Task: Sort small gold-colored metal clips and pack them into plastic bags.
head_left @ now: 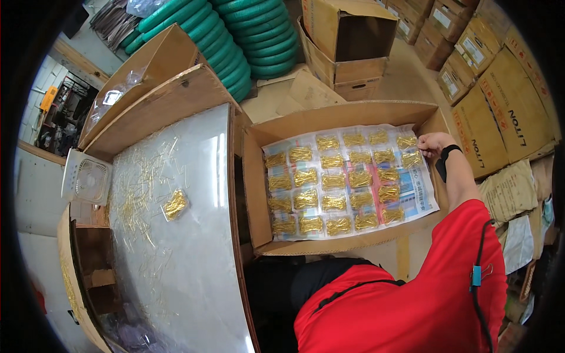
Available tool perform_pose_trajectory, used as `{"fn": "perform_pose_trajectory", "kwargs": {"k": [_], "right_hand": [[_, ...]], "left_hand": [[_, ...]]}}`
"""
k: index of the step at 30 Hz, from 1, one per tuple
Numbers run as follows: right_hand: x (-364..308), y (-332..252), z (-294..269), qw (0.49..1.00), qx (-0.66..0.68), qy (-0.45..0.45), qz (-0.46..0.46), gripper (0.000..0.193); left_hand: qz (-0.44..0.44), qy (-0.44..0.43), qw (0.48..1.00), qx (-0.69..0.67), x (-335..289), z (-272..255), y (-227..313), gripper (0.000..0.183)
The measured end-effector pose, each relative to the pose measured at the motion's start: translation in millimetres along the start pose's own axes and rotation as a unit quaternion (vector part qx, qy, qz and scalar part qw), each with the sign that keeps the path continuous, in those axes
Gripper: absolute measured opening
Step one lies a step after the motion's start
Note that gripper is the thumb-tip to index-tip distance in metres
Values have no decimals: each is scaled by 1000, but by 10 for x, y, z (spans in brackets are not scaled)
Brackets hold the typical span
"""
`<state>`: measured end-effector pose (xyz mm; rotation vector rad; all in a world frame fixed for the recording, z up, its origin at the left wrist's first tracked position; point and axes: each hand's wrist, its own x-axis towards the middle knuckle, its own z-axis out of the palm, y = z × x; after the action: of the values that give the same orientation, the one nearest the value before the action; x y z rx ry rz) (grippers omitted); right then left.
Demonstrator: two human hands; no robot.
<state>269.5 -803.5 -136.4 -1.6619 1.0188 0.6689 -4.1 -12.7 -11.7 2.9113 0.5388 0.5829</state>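
Observation:
My right hand (pixel 434 143) reaches to the far right corner of an open cardboard box (pixel 347 112). Its fingers are curled together beside a small bundle of gold-coloured wire pieces (pixel 411 157); whether they grip it is hidden. Several similar bundles (pixel 333 180) lie in rows on a printed paper sheet (pixel 416 191) inside the box. To the left, loose thin gold wire pieces (pixel 138 200) are scattered over a grey tabletop (pixel 206 259). One more gold bundle (pixel 175 205), seemingly in a clear bag, rests there. My left hand is out of the picture.
A small white fan (pixel 87 177) stands at the table's left edge. Wooden boards (pixel 176 94) rim the table's far side, with a cardboard box behind. Green wrapped coils (pixel 259 35) and stacked cartons (pixel 500 112) fill the back and right.

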Motion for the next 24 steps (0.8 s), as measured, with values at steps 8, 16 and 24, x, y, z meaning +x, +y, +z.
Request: {"fn": "perform_pose_trajectory", "kwargs": {"k": [8,16,24], "right_hand": [[406,41,-52,1000,22,0,-4,17],[569,165,65,998,-3,39,-40,16],[562,269,88,996,12,44,-71,18]], "left_hand": [[25,8,999,27,-15,44,-112,45],[44,32,997,46,-69,111,-224,44],[12,15,998,57,33,25,22,43]]}}
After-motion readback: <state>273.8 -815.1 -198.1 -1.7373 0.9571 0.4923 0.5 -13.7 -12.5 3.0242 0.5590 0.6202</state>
